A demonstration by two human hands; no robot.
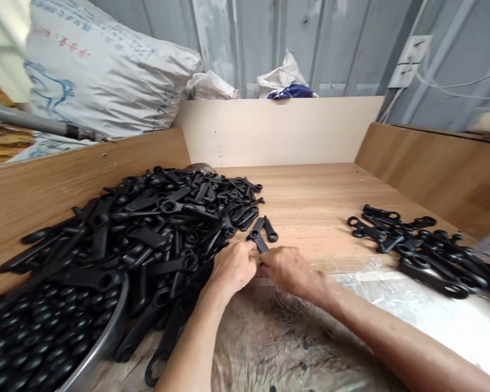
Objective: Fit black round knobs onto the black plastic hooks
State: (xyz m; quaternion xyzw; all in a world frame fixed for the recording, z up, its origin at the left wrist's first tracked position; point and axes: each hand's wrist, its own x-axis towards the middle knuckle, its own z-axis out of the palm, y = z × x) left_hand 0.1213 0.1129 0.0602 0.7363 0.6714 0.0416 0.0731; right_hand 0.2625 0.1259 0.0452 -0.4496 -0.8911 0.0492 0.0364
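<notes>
Near ctr, hands sit close; forearms converge fwd.

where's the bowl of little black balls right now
In the head view, the bowl sits in the bottom left corner, against the near left edge of the black parts pile, left of the left hand.

Left hand, right hand, both bare, slim left forearm and right forearm, uncovered as far up as I can see

The parts are black, the tabletop wood-grained tan.
</notes>
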